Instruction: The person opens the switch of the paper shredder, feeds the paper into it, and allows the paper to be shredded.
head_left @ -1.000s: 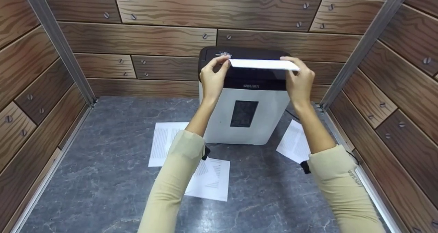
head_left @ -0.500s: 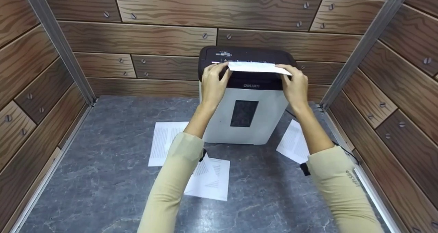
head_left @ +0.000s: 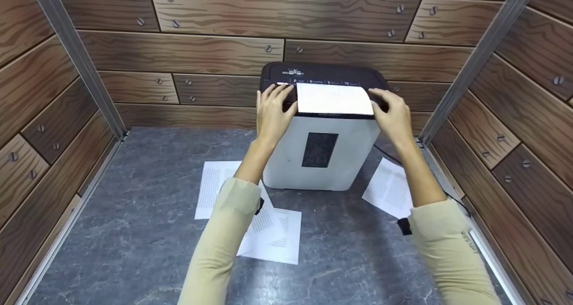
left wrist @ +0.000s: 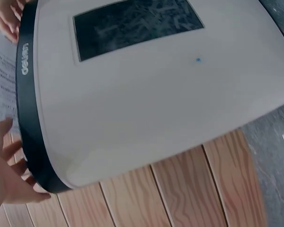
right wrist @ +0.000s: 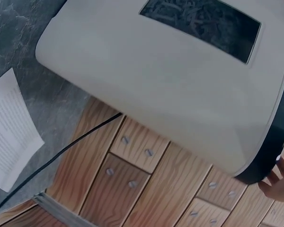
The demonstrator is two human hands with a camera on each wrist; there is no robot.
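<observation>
At the shredder (head_left: 286, 155): stands upright on the grey marbled surface (head_left: 134, 229), near the plank wall (head_left: 215, 54), with a pale body below and a dark lid (head_left: 331, 72) on top.
White sheet (head_left: 335, 98): lies over the front part of the lid, between both hands, draping forward and down across most of the lettering on the rim; shows printed lines in the left wrist view; cannot tell whether tucked into the lid at the far edge.
Left hand (head_left: 272, 119): rests on the left end of the lid, just beside the sheet, with fingers loosely bent and spread over the dark rim, forefinger and thumb apart; cannot tell whether touching the paper with the thumb.
Right hand (head_left: 396, 117): rests at the right end of the lid, with fingers relaxed and curved, forefinger and thumb apart, both near the sheet's right edge.
Window (head_left: 319, 149): shows paper shreds behind dark glazing.
Printed pages (head_left: 291, 238): overlap on the left, partly under the left sleeve (head_left: 219, 247) as seen from above.
Single page (head_left: 388, 191): lies askew to the right of the shredder, partly hidden by the right forearm.
Cord (head_left: 387, 155): runs black from behind the shredder, on the right.
</observation>
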